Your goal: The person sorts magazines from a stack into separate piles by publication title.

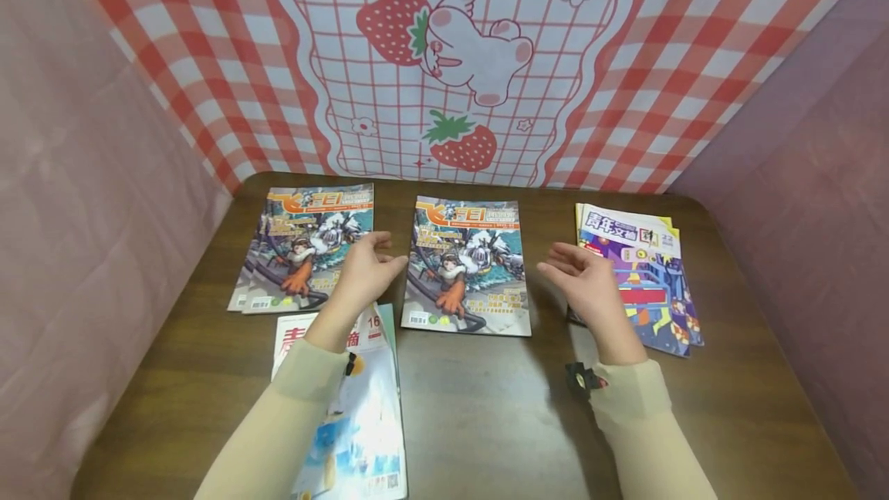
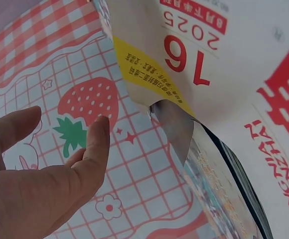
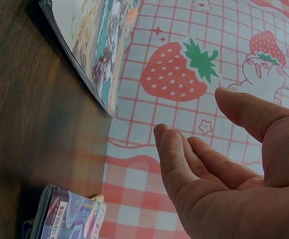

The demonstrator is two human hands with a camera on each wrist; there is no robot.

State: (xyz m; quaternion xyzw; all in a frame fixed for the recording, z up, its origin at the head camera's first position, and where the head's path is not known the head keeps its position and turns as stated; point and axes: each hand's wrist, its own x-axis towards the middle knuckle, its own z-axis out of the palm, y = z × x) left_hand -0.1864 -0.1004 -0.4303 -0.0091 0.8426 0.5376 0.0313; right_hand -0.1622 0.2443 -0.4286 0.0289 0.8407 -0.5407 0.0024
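Note:
In the head view a magazine (image 1: 465, 268) with an orange title and a comic-style cover lies in the middle of the table. Just off its left edge is my left hand (image 1: 370, 268), fingers relaxed and holding nothing. My right hand (image 1: 583, 280) hovers between that magazine and the purple magazines (image 1: 646, 292) on the right, its fingers loosely bent around nothing. Beneath my left forearm lies a white-and-blue magazine (image 1: 368, 407) marked 16, partly covered by the sleeve. Both wrist views show thumb and fingers apart with only air between them.
Matching comic-cover magazines (image 1: 305, 245) are stacked at the left rear of the brown wooden table (image 1: 486, 407). A red-and-white checked cloth (image 1: 611, 60) with strawberries hangs behind the table. Pink cloth (image 1: 799, 214) hangs on both sides.

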